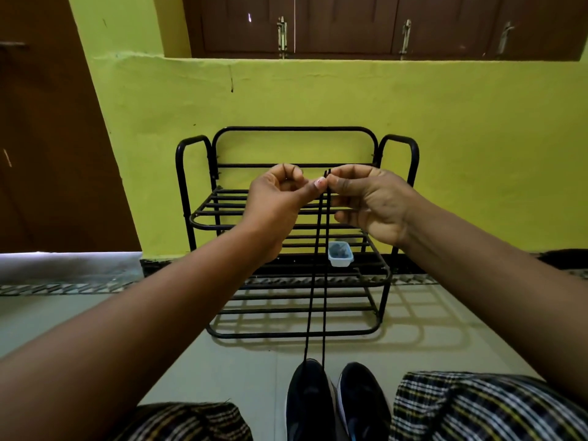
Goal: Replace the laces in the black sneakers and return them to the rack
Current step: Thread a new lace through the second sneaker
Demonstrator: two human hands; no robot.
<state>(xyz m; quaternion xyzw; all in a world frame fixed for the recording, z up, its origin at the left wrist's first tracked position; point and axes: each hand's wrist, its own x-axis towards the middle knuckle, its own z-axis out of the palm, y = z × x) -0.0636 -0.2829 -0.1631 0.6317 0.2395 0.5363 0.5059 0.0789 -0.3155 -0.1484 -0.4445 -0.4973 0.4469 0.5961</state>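
Currently both lace (318,281) ends pinched level: left hand (276,198) and right hand (369,198) fingertips grip them above the rack (397,148); strands run taut to the left sneaker (310,399) (floor, beside its pair (362,405)); risk: uneven pull makes lopsided ends, or a slip unthreads an eyelet.

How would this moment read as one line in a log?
step: evening lace ends | right hand: pinches both thin black lace ends | left hand: touches them | lace runs to left black sneaker

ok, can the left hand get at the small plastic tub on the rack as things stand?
Probably yes. The left hand hovers above and left of the tub, nothing between them, but its grip on the black lace would have to go first.
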